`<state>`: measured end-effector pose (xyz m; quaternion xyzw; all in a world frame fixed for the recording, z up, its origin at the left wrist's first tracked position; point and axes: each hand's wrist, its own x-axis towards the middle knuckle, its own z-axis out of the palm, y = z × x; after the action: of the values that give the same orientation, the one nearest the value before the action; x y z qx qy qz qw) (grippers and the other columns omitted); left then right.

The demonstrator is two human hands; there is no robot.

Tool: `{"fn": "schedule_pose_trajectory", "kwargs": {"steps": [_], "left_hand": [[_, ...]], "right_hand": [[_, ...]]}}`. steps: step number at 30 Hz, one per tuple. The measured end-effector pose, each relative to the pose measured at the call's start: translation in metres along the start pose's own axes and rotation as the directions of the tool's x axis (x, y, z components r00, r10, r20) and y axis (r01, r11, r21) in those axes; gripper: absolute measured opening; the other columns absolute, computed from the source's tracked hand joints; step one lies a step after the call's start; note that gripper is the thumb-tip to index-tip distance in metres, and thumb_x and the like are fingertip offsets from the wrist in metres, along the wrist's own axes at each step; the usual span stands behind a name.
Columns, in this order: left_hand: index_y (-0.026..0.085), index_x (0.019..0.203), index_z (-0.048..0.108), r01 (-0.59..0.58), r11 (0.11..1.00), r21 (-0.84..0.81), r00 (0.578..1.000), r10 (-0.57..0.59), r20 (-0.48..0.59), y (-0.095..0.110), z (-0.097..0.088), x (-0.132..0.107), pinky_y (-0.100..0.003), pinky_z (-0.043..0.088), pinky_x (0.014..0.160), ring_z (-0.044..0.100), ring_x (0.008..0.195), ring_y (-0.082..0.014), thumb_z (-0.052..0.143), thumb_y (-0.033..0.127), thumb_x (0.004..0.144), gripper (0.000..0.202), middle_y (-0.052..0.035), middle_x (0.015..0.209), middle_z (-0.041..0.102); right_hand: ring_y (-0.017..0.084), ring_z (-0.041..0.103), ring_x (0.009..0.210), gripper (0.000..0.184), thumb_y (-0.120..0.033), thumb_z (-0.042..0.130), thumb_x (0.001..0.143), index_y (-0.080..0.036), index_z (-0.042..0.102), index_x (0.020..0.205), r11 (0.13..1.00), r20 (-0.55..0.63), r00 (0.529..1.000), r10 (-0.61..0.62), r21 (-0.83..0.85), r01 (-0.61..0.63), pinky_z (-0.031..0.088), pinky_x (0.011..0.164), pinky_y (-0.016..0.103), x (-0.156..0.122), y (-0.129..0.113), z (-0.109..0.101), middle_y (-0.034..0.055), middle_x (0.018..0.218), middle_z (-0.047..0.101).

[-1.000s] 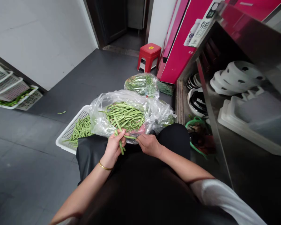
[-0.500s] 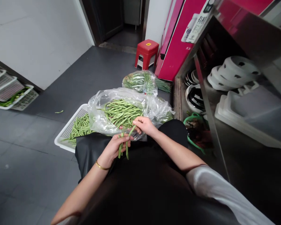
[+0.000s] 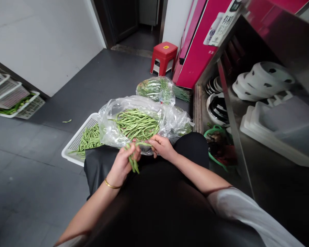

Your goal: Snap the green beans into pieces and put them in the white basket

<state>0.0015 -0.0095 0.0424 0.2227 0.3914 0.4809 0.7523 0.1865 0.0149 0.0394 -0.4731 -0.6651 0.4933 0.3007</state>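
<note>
My left hand (image 3: pixel 125 158) is closed around several green bean pieces (image 3: pixel 134 164) that hang below its fingers. One long green bean (image 3: pixel 143 144) stretches sideways from that hand to my right hand (image 3: pixel 161 146), whose fingertips pinch its far end. Just beyond both hands lies an open clear plastic bag (image 3: pixel 106 128) with a heap of long green beans (image 3: pixel 136 123) in it. To its left a white perforated basket (image 3: pixel 68 151) holds shorter bean pieces (image 3: pixel 90 139), partly hidden by the dark apron over my knee.
Behind the bag sits another clear bag of greens (image 3: pixel 154 90), near a red stool (image 3: pixel 164 53). White baskets (image 3: pixel 28 106) are stacked at the left wall. On the right runs a metal shelf (image 3: pixel 233 130) with white containers (image 3: pixel 267 80) and a green basket (image 3: pixel 216 161) below.
My right hand has moved slightly down and right, and the long bean has swung from slanting to nearly level between the hands. My left hand has turned and closed more tightly.
</note>
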Motion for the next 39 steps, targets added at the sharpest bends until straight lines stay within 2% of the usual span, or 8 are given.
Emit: {"fn": "schedule_pose_trajectory", "kwargs": {"steps": [4, 10, 16, 19, 23, 28, 33, 39], "left_hand": [[0.013, 0.067, 0.056, -0.084, 0.995, -0.062, 0.94, 0.059, -0.336, 0.004, -0.014, 0.018, -0.019, 0.041, 0.046, 0.047, 0.045, -0.0068, 0.073, 0.029, 0.068, 0.023, 0.0026, 0.053, 0.051], [0.015, 0.072, 0.052, 0.192, 0.966, 0.175, 0.981, -0.182, -0.072, -0.015, -0.003, 0.009, -0.019, 0.035, 0.035, 0.047, 0.038, -0.0088, 0.074, 0.034, 0.067, 0.03, 0.0018, 0.052, 0.053], [0.018, 0.075, 0.048, 0.3, 0.935, 0.19, 0.95, -0.311, 0.027, -0.021, -0.005, 0.0, -0.016, 0.024, 0.032, 0.038, 0.033, -0.0064, 0.068, 0.036, 0.072, 0.027, 0.0024, 0.048, 0.051], [0.016, 0.076, 0.052, 0.338, 0.898, 0.283, 0.89, -0.403, 0.216, -0.022, -0.012, -0.003, -0.017, 0.022, 0.032, 0.038, 0.033, -0.0063, 0.071, 0.035, 0.07, 0.027, -0.0005, 0.052, 0.054], [0.015, 0.082, 0.058, 0.244, 0.948, 0.202, 0.933, -0.286, 0.217, -0.024, -0.017, -0.001, -0.017, 0.024, 0.035, 0.04, 0.038, -0.006, 0.071, 0.036, 0.071, 0.028, 0.001, 0.054, 0.05], [0.015, 0.078, 0.056, 0.263, 0.961, 0.082, 0.954, -0.271, 0.127, -0.023, -0.018, 0.007, -0.016, 0.023, 0.037, 0.031, 0.038, -0.0039, 0.075, 0.029, 0.067, 0.026, 0.0075, 0.047, 0.036], [0.012, 0.069, 0.055, 0.283, 0.959, -0.026, 0.959, -0.283, 0.026, -0.017, -0.024, 0.013, -0.016, 0.021, 0.035, 0.028, 0.037, -0.003, 0.073, 0.025, 0.068, 0.022, 0.0088, 0.045, 0.03], [0.011, 0.073, 0.059, 0.256, 0.95, -0.178, 0.962, -0.268, -0.049, -0.018, -0.028, 0.024, -0.016, 0.027, 0.036, 0.036, 0.038, -0.0041, 0.072, 0.029, 0.07, 0.023, 0.0046, 0.05, 0.042]], "right_hand": [[0.01, 0.056, 0.06, 0.025, -0.031, 0.041, 0.093, -0.017, 0.052, 0.075, 0.919, -0.005, 0.956, -0.292, -0.277, 0.279, 0.044, 0.059, 0.021, -0.006, -0.003, 0.017, 0.0002, 0.067, 0.059], [0.015, 0.059, 0.069, 0.027, -0.037, 0.043, 0.093, -0.014, 0.053, 0.082, 0.682, 0.187, 0.896, -0.402, -0.592, 0.43, 0.044, 0.064, 0.025, 0.005, 0.014, 0.027, 0.0066, 0.075, 0.062], [0.016, 0.061, 0.067, 0.041, -0.047, 0.04, 0.092, -0.015, 0.058, 0.073, 0.806, 0.286, 0.914, -0.289, -0.443, 0.393, 0.046, 0.062, 0.026, 0.001, 0.018, 0.016, 0.0061, 0.07, 0.063], [0.011, 0.057, 0.052, 0.054, -0.049, 0.024, 0.096, -0.016, 0.057, 0.069, 0.955, 0.536, 0.823, -0.19, -0.093, 0.282, 0.045, 0.053, 0.022, -0.008, 0.009, 0.003, 0.0008, 0.057, 0.058], [0.011, 0.059, 0.05, 0.052, -0.053, 0.031, 0.093, -0.014, 0.062, 0.077, 0.981, 0.849, 0.524, 0.063, -0.15, 0.125, 0.046, 0.053, 0.021, 0.003, -0.008, -0.014, -0.0005, 0.052, 0.057], [0.025, 0.065, 0.087, 0.043, -0.047, 0.052, 0.086, -0.014, 0.057, 0.113, 0.533, 0.284, 0.956, 0.073, -0.821, 0.203, 0.049, 0.074, 0.034, 0.073, -0.018, -0.002, 0.0134, 0.096, 0.067], [0.023, 0.064, 0.085, 0.026, -0.017, 0.04, 0.091, -0.01, 0.055, 0.112, 0.397, 0.266, 0.964, -0.01, -0.884, 0.248, 0.048, 0.071, 0.033, 0.13, -0.014, 0.025, 0.0168, 0.103, 0.063], [0.016, 0.059, 0.079, 0.029, -0.027, 0.034, 0.096, -0.014, 0.059, 0.088, 0.511, 0.339, 0.848, -0.409, -0.685, 0.52, 0.045, 0.07, 0.026, 0.043, 0.004, 0.026, 0.0084, 0.081, 0.062]]}}
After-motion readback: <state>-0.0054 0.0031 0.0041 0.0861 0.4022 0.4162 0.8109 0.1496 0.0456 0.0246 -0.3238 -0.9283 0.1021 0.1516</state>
